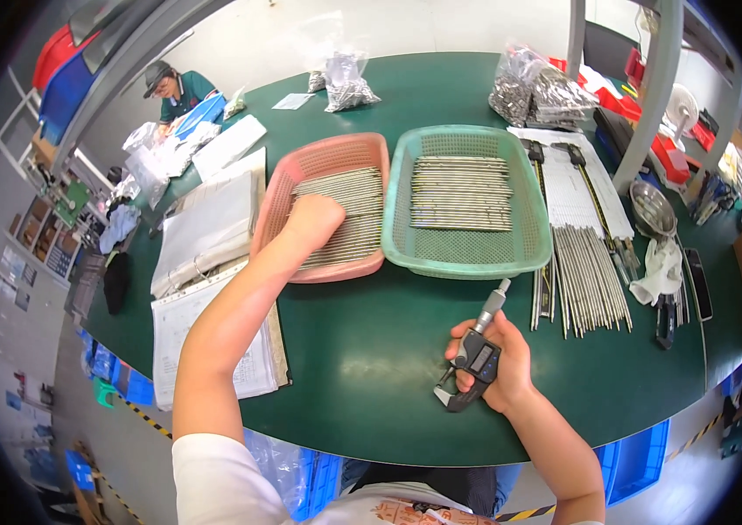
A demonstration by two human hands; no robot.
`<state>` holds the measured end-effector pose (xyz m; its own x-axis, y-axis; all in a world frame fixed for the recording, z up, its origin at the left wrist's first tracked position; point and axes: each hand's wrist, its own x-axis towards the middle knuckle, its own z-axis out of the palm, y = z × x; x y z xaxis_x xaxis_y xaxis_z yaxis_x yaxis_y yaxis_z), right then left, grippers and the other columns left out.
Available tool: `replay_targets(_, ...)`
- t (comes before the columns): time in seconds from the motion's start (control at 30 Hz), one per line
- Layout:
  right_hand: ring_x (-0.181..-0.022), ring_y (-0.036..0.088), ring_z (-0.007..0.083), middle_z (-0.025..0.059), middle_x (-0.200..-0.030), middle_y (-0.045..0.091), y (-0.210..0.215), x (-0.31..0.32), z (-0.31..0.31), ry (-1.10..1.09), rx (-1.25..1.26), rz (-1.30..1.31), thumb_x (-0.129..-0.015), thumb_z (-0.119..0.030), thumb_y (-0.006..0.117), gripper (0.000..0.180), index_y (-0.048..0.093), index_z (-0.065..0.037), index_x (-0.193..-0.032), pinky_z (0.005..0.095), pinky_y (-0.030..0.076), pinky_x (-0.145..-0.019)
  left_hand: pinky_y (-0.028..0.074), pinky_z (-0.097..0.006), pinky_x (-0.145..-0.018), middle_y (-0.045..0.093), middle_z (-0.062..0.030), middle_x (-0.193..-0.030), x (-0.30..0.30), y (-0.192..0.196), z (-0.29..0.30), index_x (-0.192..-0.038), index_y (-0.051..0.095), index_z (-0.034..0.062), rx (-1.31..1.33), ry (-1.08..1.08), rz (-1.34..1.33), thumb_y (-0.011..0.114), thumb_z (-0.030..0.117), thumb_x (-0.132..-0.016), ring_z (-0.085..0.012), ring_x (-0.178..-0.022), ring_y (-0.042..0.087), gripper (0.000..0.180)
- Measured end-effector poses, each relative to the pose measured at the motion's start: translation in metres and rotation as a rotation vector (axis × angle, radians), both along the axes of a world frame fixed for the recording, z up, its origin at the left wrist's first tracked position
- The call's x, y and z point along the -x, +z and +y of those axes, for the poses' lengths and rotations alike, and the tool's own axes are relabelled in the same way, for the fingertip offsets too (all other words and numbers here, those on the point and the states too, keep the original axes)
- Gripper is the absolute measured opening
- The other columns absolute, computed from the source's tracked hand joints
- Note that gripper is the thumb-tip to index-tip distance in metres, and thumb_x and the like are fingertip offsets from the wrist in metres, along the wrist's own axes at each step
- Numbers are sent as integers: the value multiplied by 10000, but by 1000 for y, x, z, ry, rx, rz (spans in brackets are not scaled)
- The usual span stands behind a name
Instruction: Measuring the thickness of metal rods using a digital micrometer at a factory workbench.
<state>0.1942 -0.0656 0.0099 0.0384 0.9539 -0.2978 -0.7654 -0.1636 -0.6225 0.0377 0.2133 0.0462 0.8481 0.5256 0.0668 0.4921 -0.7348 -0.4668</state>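
My left hand (318,219) reaches down into the pink plastic basket (276,206), its fingers curled in against the thin metal rods (349,234) lying there side by side. The fingertips are hidden behind the hand, so what they pinch does not show. Above the table's near side, my right hand (511,359) is wrapped around a digital micrometer (479,353) with a small screen, a silver thimble pointing up and away, and its dark frame toward me. No rod shows between the micrometer's jaws. Right of the pink basket stands a green basket (467,254) holding a row of similar rods (461,194).
More rods (594,280) lie at the right beside calipers (588,179), a metal bowl (653,210) and a phone (698,284). An open binder (209,236) lies left. Bags of small parts (352,83) stand at the back. Another person (180,92) works at the far left.
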Motion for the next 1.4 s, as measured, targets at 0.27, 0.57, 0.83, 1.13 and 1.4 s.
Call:
replay_targets(0.27, -416, 439, 196, 160, -708, 540, 0, 5, -2, -8, 7, 18, -847, -450, 218, 532, 480, 11, -894, 285, 372, -415, 479, -352, -566, 567, -123, -706, 24, 21, -33, -725, 519, 8, 200, 86, -707, 497, 36, -693, -250, -631, 591, 48)
replay_targets(0.57, -399, 443, 193, 145, -724, 543, 1, -4, 0, -57, 12, 135, -845, -478, 208, 547, 463, 1, -914, 283, 381, -413, 523, -324, -644, 517, -154, -891, 17, -21, -176, -895, 349, 57, 2168, 52, -1373, 383, 103, -859, -286, -797, 594, 68)
replay_targets(0.83, -388, 441, 163, 131, -723, 548, 0, -6, -3, -35, 21, 77, -848, -470, 200, 542, 471, -4, -897, 260, 382, -408, 526, -335, -660, 505, -155, -872, 21, -42, -185, -903, 348, 39, 2189, 84, -1354, 406, 101, -853, -268, -778, 591, 98)
replay_targets(1.13, -393, 440, 154, 135, -718, 551, 0, -4, -4, -21, 26, 98, -849, -475, 188, 556, 474, -1, -893, 253, 384, -411, 519, -319, -651, 510, -160, -866, 22, -40, -187, -899, 360, 46, 2153, 140, -1289, 422, 118, -851, -256, -767, 590, 107)
replay_targets(1.4, -398, 428, 168, 160, -714, 536, -1, -5, -3, -43, -7, 103, -845, -481, 224, 544, 496, -10, -860, 249, 386, -363, 517, -315, -648, 513, -160, -871, 22, -40, -187, -901, 361, 46, 2157, 164, -1268, 418, 122, -851, -270, -773, 592, 107)
